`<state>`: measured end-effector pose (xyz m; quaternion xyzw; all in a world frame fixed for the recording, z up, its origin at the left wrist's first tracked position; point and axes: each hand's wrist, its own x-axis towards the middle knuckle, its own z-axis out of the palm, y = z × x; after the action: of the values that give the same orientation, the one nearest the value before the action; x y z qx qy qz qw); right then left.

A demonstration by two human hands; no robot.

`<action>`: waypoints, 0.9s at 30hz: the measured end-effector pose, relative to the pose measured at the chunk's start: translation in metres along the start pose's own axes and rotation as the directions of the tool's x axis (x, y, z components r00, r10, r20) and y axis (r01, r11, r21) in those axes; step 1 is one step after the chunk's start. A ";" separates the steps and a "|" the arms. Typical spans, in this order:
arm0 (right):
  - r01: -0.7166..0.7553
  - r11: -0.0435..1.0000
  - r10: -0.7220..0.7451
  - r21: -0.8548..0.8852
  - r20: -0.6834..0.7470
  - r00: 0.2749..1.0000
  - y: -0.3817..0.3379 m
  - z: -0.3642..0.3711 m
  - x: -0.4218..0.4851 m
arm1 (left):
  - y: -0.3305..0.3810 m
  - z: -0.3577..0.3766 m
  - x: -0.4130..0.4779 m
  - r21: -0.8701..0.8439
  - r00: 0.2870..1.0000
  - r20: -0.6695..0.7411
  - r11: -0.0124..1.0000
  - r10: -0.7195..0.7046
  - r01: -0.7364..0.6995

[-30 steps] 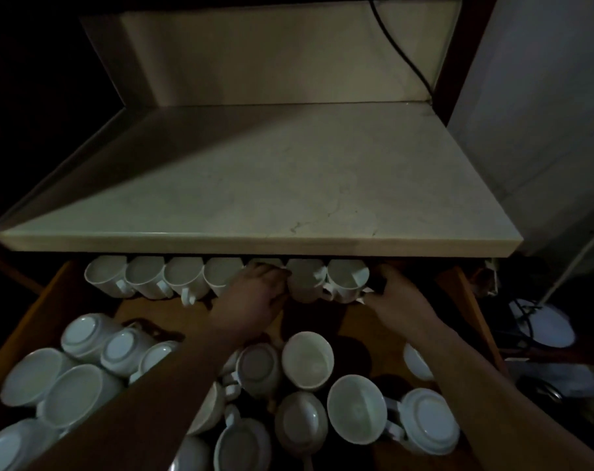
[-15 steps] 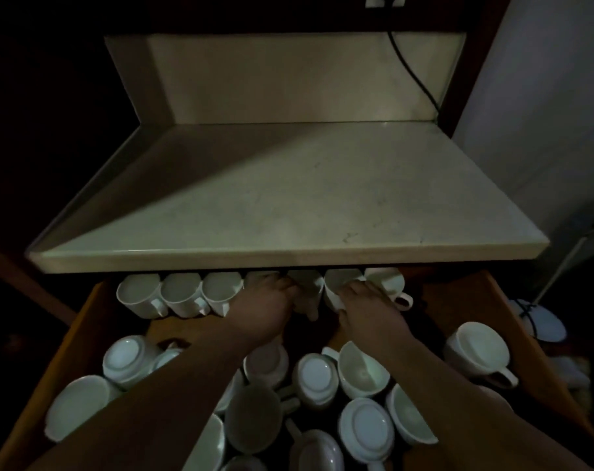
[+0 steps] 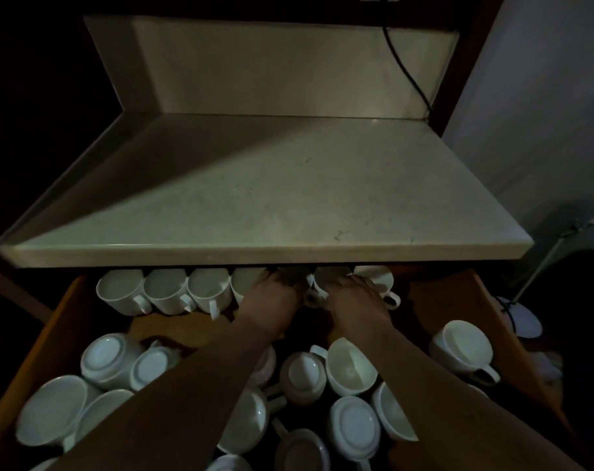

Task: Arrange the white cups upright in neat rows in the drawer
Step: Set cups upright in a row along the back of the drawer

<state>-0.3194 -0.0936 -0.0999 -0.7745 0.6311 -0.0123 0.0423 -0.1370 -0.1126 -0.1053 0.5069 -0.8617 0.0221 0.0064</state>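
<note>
1. The drawer (image 3: 55, 317) stands pulled out below the front edge of the countertop (image 3: 271, 198); its back end lies under that edge.
2. A back row of white cups (image 3: 166, 290) stands upright just under the countertop's edge. On the left of the row, 3 cups touch side by side with their handles toward the camera.
3. The left hand (image 3: 271, 294) reaches into the middle of this row. Its fingers go into the shadow under the countertop, so the grip cannot be told.
4. The right hand (image 3: 353, 295) lies just beside it, with its fingers laid over the top of the end cup (image 3: 378, 280) at the right of the row. I cannot tell whether they curl round it.
5. Between the 2 hands a cup handle (image 3: 314, 297) shows.
6. Farther out from the countertop the loose cups (image 3: 350, 367) lie jumbled — some bottom-up, some on their sides, many touching.
7. One upright cup (image 3: 462, 346) stands apart from them, by the drawer's right wall.
8. A dark cable (image 3: 404, 69) runs down the back panel to the countertop's far right corner.
</note>
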 end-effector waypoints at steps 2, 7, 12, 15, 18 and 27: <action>0.010 1.000 -0.010 0.023 -0.014 1.000 0.002 0.000 0.001 | 0.003 0.003 0.003 0.007 0.999 -0.014 0.999 -0.032 0.032; 0.052 0.991 -0.047 0.125 -0.044 0.998 0.005 -0.001 0.000 | -0.006 0.000 -0.010 -0.212 0.993 -0.115 0.977 -0.038 0.013; 0.103 0.983 -0.083 0.151 -0.133 0.988 -0.011 -0.005 0.001 | -0.052 -0.005 -0.051 -0.260 0.985 -0.119 0.961 -0.127 0.092; 0.134 0.982 -0.121 0.135 -0.102 0.987 -0.032 -0.007 0.004 | -0.078 -0.005 -0.063 -0.147 0.991 -0.072 0.984 -0.110 0.098; 0.138 0.977 -0.133 0.161 -0.037 0.990 -0.046 -0.010 0.008 | -0.081 -0.006 -0.057 0.011 0.998 -0.035 0.999 -0.048 0.049; 0.111 0.988 -0.113 0.107 0.009 0.994 -0.057 -0.001 0.016 | -0.074 0.000 -0.047 0.058 0.996 -0.088 0.998 -0.019 0.024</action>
<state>-0.2606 -0.0983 -0.0947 -0.8053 0.5848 -0.0422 0.0876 -0.0497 -0.1074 -0.1048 0.5145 -0.8542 0.0696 0.0293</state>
